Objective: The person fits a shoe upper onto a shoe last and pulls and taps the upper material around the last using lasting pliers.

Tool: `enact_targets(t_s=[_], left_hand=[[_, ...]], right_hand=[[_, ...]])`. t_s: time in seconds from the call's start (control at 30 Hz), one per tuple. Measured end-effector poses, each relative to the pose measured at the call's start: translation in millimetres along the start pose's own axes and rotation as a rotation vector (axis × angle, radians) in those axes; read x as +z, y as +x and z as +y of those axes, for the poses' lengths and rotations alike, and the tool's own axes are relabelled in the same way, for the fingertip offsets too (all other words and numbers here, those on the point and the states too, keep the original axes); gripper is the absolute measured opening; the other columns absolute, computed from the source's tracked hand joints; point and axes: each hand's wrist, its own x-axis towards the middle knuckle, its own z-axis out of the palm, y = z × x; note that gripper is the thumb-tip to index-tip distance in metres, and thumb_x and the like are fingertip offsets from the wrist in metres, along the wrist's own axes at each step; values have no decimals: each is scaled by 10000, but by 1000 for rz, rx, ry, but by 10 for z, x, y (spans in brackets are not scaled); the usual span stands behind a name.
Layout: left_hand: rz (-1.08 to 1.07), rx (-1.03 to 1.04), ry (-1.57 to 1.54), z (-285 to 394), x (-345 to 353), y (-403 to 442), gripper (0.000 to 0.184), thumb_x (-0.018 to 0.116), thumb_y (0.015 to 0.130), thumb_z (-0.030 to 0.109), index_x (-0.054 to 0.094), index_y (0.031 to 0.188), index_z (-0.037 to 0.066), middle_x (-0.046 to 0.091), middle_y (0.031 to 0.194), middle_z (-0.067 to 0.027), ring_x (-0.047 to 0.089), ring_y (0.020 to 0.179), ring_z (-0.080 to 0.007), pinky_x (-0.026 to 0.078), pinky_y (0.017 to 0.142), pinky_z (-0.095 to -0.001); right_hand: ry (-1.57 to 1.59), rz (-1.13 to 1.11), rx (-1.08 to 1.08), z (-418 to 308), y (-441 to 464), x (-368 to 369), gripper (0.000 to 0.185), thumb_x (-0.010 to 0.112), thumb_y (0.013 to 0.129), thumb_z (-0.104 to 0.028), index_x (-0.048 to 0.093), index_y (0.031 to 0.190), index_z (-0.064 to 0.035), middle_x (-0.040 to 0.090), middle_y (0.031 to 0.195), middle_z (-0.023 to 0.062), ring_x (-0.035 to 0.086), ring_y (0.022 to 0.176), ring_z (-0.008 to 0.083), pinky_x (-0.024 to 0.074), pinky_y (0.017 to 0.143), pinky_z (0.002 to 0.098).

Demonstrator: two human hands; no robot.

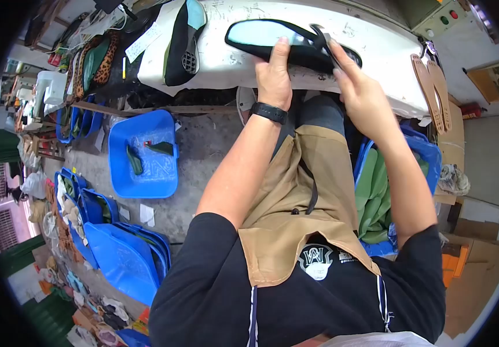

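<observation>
A black shoe with a light-blue inside face lies sideways over the white work surface. My left hand is closed on its near edge, thumb on top. In my right hand is a dark metal hand tool with a curved head, held against the shoe's narrower right part; whether it is a hammer or pincers I cannot tell. The fingers of that hand partly cover the tool and the shoe's right end. To the left, another black shoe with a light-blue inside stands lengthwise on the same surface.
The white work surface runs along the top. Tan sole pieces hang at its right end. A blue bin with dark green pieces is on the floor at left; another bin with green pieces is by my right side. Leopard-print shoes stand far left.
</observation>
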Motion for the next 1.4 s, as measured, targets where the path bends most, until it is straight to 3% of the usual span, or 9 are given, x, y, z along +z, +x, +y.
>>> enact_targets(t_s=[0.17, 0.33, 0.5, 0.67, 0.87, 1.03, 1.2, 1.33, 1.4], left_hand=[[93, 19, 105, -7, 14, -118, 427, 703, 1026, 311, 653, 1283, -27, 715, 1192, -133, 681, 1084, -198, 517, 982, -286], [95, 17, 207, -25, 16, -151, 556, 748, 992, 365, 589, 1302, -69, 705, 1203, -169, 681, 1046, -226, 513, 964, -297], [130, 52, 299, -78, 22, -181, 592, 740, 1000, 386, 557, 1319, -78, 704, 1195, -191, 682, 1041, -243, 514, 967, -305], [113, 39, 317, -29, 36, -167, 614, 733, 1004, 395, 527, 1338, -78, 702, 1194, -202, 683, 1038, -255, 515, 966, -306], [95, 26, 340, -69, 23, -172, 610, 737, 1003, 385, 524, 1336, -80, 700, 1199, -201, 683, 1041, -261, 517, 962, -305], [119, 73, 317, -154, 1, -190, 586, 738, 1004, 367, 537, 1322, -82, 705, 1192, -207, 686, 1038, -259, 525, 945, -309], [174, 185, 361, -76, 89, -117, 484, 700, 1017, 434, 674, 1140, -33, 722, 1019, -101, 643, 914, -180, 502, 873, -262], [166, 85, 416, -109, 71, -133, 530, 721, 1016, 354, 570, 1275, -84, 721, 1150, -213, 698, 1006, -256, 539, 909, -315], [136, 100, 399, -60, 115, -128, 531, 719, 1017, 357, 571, 1272, -85, 722, 1145, -212, 698, 1003, -256, 539, 908, -315]], right_hand=[[472, -8, 286, -525, 301, -843, 476, 495, 1105, -259, 523, 1580, -254, 606, 735, 13, 491, 568, 41, 352, 474, 177], [215, -283, 270, -223, 309, -406, 467, 507, 1103, -266, 538, 1569, -249, 589, 723, 1, 478, 559, 40, 335, 452, 186], [509, 157, 347, -376, 124, -724, 468, 506, 1105, -259, 535, 1571, -232, 573, 700, -8, 459, 552, 44, 328, 447, 189], [374, -215, 504, -224, 143, -1046, 501, 516, 1081, -218, 521, 1582, -208, 683, 864, 33, 528, 617, 69, 388, 493, 215], [221, -25, 323, 127, -198, -474, 469, 489, 1111, -242, 526, 1578, -217, 554, 697, -9, 455, 565, 49, 332, 467, 176], [425, 33, 434, -399, -14, -964, 494, 504, 1071, -176, 542, 1564, -186, 756, 958, 67, 483, 574, 78, 396, 487, 234], [94, -413, 397, -285, 31, -657, 497, 508, 1071, -174, 536, 1567, -181, 776, 967, 84, 475, 558, 82, 405, 496, 242], [462, 254, 271, -256, -244, -663, 483, 510, 1100, -206, 518, 1583, -201, 598, 724, 3, 474, 566, 60, 341, 467, 197], [423, 165, 318, -199, -243, -784, 483, 510, 1101, -208, 515, 1584, -202, 600, 723, 2, 473, 560, 59, 341, 466, 196]])
